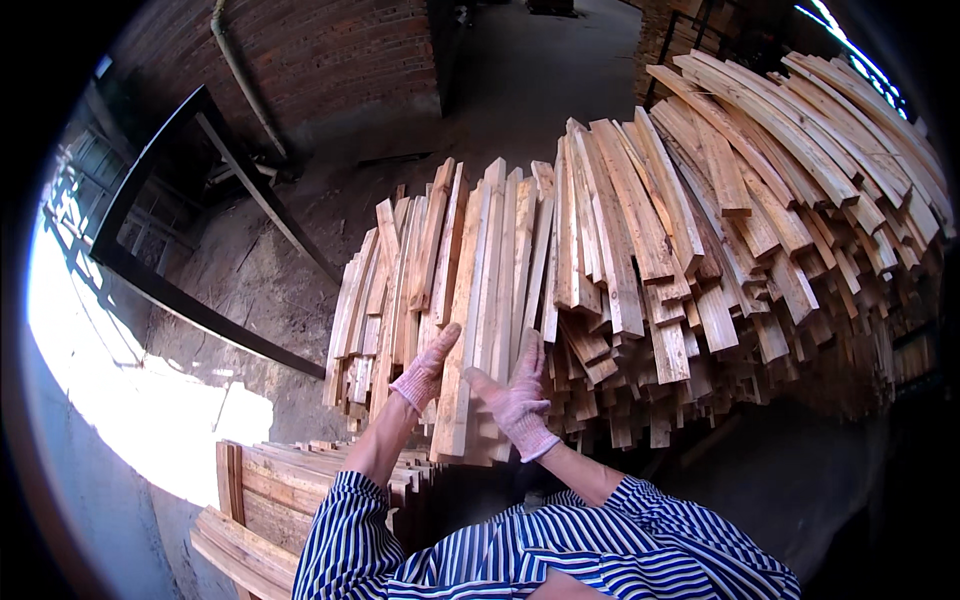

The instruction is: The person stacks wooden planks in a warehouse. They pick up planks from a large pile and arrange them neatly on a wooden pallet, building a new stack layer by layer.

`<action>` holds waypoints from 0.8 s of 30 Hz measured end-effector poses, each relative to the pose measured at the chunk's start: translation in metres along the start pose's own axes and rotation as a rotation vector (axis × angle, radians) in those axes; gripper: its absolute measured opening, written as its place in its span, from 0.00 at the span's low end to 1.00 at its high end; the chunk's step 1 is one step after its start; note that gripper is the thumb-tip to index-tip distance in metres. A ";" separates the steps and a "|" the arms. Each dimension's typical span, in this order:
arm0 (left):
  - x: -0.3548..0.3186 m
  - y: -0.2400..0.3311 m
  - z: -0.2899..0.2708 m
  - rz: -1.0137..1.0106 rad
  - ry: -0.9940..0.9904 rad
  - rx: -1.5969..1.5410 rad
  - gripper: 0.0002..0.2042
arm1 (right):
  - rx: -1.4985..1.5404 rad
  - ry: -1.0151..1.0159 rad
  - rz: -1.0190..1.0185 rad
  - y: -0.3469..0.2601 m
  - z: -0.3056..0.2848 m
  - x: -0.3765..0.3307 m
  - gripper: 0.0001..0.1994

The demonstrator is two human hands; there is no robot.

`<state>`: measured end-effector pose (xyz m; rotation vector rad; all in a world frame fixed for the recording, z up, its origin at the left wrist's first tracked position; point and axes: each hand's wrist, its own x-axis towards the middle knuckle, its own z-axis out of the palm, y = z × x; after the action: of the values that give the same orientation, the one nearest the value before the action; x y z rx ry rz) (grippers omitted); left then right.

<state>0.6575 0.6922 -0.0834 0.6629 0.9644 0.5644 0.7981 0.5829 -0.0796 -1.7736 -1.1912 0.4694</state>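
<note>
A pale wooden slat (462,385) is pressed between the flat, gloved left hand (428,368) and right hand (518,398), fingers spread, seemingly to keep it aligned. Behind it the slat stack (640,250) leans; below lies a wooden pallet (255,500).

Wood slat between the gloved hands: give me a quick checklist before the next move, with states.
1. Both hands gloved: ok, left hand and right hand wear pink knit gloves.
2. Hands on either side of the upright slat: ok.
3. Fingers closed around it: not ok, palms are open and flat.
4. Slat pile stable: cannot tell; ends are uneven and overhang.
5. Lower stack near the left arm, within reach: ok.
</note>
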 end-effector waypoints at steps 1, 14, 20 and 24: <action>-0.014 -0.002 -0.004 0.014 0.184 0.168 0.39 | 0.184 0.031 -0.064 0.002 -0.002 -0.009 0.61; -0.217 -0.049 0.000 0.203 0.114 0.543 0.60 | 1.278 -0.618 0.639 0.042 -0.006 -0.042 0.35; -0.330 -0.027 -0.020 0.639 0.236 0.173 0.55 | 1.101 -0.999 0.124 -0.057 0.028 -0.054 0.32; -0.429 0.043 -0.011 0.836 0.688 0.142 0.49 | 1.113 -1.120 -0.103 -0.238 0.010 -0.110 0.28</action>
<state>0.4456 0.4254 0.1804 1.0328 1.3590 1.5416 0.6161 0.5184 0.0981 -0.3913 -1.2604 1.7749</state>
